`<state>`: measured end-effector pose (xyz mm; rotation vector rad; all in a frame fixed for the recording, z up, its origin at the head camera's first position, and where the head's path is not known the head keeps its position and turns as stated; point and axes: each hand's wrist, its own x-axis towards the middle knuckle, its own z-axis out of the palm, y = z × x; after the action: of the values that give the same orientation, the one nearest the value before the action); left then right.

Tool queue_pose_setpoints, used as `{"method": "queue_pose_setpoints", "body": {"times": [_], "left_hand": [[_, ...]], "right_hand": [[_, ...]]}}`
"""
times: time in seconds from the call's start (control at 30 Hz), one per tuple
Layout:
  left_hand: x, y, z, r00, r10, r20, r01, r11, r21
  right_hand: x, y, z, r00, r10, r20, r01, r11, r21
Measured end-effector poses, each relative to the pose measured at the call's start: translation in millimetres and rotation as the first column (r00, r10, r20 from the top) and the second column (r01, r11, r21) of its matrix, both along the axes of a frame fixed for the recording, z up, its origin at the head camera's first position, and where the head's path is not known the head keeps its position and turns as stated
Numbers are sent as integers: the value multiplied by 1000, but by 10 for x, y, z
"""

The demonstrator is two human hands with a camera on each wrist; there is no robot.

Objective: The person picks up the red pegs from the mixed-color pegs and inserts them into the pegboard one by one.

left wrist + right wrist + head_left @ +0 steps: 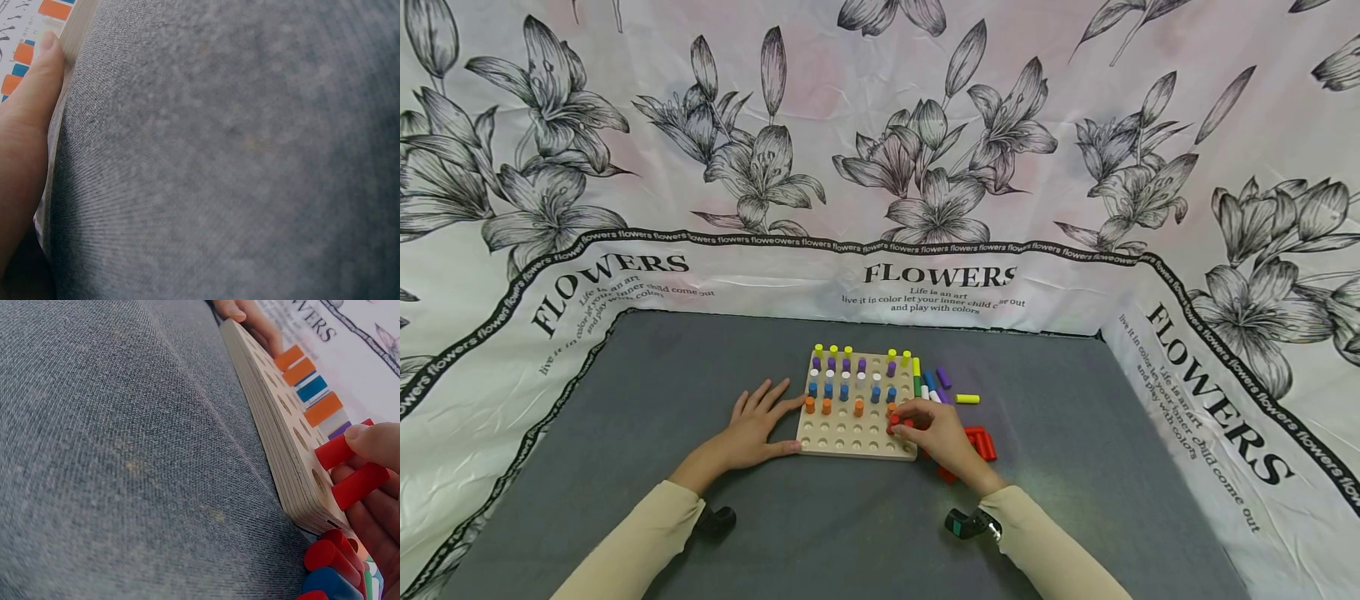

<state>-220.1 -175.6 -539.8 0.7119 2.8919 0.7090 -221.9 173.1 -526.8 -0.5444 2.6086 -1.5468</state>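
A pale wooden pegboard (850,448) lies on the grey cloth, with rows of yellow, purple, white, blue and orange pegs (859,407) standing in its holes. My right hand (946,435) is over the board's near right part. Its thumb and finger pinch a red peg (334,452) at the holes; whether the peg is seated I cannot tell. A second red peg (360,485) lies against the fingers of the same hand. On the other side, my left hand (751,432) rests on the cloth with fingers spread, its thumb and a fingertip touching the board's left edge.
Loose red pegs (983,443) lie right of the board, partly behind my right wrist. Farther back are a yellow peg (967,399), a purple peg (943,377) and several mixed pegs along the board's right edge. A flower-printed cloth (940,287) walls the table's back and sides.
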Motion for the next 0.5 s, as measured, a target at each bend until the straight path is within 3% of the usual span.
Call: {"method": "queue_pose_setpoints", "body": {"times": [0.5], "left_hand": [[14,8,35,1000,-6,-9,6,1000,2]], "right_hand": [[11,7,-12,1000,9,-14,-9,999,-38]]}}
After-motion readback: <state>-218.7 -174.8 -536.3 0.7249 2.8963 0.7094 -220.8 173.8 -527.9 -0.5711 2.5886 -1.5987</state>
